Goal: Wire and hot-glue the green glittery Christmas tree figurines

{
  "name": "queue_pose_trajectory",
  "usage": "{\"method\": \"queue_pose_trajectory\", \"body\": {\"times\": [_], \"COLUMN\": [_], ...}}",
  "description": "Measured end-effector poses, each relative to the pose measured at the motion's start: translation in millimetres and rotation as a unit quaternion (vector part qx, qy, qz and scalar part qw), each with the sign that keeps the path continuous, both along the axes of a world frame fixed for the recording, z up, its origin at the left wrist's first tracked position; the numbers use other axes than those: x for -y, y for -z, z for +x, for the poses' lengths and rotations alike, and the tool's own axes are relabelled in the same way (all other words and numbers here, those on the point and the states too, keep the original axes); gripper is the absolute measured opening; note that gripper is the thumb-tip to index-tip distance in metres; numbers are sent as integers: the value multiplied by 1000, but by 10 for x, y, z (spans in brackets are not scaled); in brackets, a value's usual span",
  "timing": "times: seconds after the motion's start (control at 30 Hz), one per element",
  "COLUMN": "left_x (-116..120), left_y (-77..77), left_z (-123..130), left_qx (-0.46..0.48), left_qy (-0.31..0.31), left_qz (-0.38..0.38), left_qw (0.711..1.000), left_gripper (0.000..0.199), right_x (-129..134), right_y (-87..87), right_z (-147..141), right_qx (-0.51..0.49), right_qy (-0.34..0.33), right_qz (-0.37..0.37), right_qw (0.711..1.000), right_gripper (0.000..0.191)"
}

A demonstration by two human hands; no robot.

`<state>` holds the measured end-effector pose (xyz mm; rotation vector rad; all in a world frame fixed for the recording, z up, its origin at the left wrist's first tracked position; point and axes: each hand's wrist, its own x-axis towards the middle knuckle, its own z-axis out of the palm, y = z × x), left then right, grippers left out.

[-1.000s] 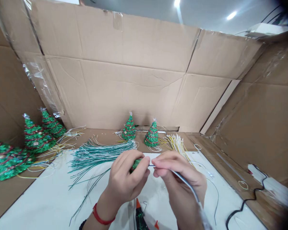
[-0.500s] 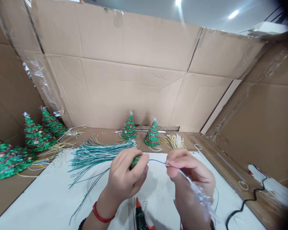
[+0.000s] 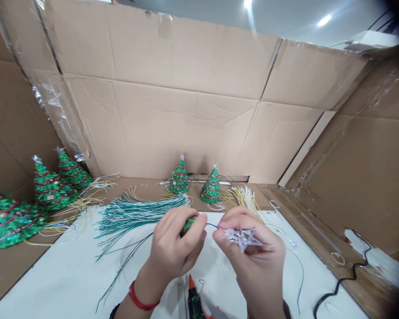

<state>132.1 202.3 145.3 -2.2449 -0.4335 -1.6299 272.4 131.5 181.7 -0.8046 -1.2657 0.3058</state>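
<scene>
My left hand (image 3: 174,246) is closed around a small dark green thing (image 3: 188,224), mostly hidden by the fingers. From its fingertips a thin dark wire (image 3: 213,226) runs across to my right hand (image 3: 257,261). There, thumb and fingers pinch a clear plastic star (image 3: 244,238) at its near end. A thin gap separates the two hands. Below them lies a glue gun (image 3: 194,303) with an orange nozzle, beside a bent piece of wire (image 3: 201,287).
Bundled green and white wires (image 3: 136,215) lie left on the white board (image 3: 63,270). Small tinsel Christmas trees (image 3: 211,186) stand at the back and left (image 3: 51,188). Yellow-white wires (image 3: 245,197) lie behind my right hand. A black cable (image 3: 346,279) runs at right; cardboard walls (image 3: 186,110) enclose everything.
My right hand has moved left, closer to my left hand, and the star now sits at its fingertips. Less wire shows between the hands. The left hand has barely moved.
</scene>
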Motion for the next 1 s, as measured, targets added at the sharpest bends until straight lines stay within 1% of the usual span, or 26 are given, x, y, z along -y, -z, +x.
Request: {"method": "queue_pose_trajectory", "body": {"times": [0.13,0.23,0.33,0.37,0.4,0.47,0.57,0.67,0.73,0.8,0.9,1.0], "left_x": [13,-3,-26,-31,-33,-27,-1,29,45,55,64,71], "left_y": [27,34,26,21,17,11,15,31,39,39,30,16], "left_z": [39,24,-16,-26,-32,-30,4,47,68,79,82,81], "left_qx": [8,4,4,6,7,5,0,4,1,-8,-20,-19], "left_qy": [19,16,6,3,3,5,18,25,26,31,42,47], "left_qz": [-12,-18,-13,-10,-8,-7,-20,-52,-69,-77,-80,-75], "left_qw": [1000,1000,1000,1000,1000,1000,1000,998,997,997,996,996], "left_gripper": [24,23,25,26,27,28,28,33,34,30,26,26], "right_x": [-50,-49,0,19,35,56,59,50,47,41,17,-12], "right_y": [30,25,10,3,-4,-17,-20,-8,3,14,30,38], "right_z": [-69,-32,32,47,57,60,45,44,54,62,53,34], "right_qx": [13,23,14,15,19,24,3,-17,-24,-23,4,40], "right_qy": [0,4,-19,-32,-42,-43,-5,24,27,25,23,27], "right_qz": [-31,-41,-35,-28,-18,2,11,-9,-17,-16,-7,-6], "right_qw": [999,999,999,999,999,999,1000,1000,999,999,1000,999], "right_gripper": [15,15,32,35,34,25,19,15,14,16,20,18]}}
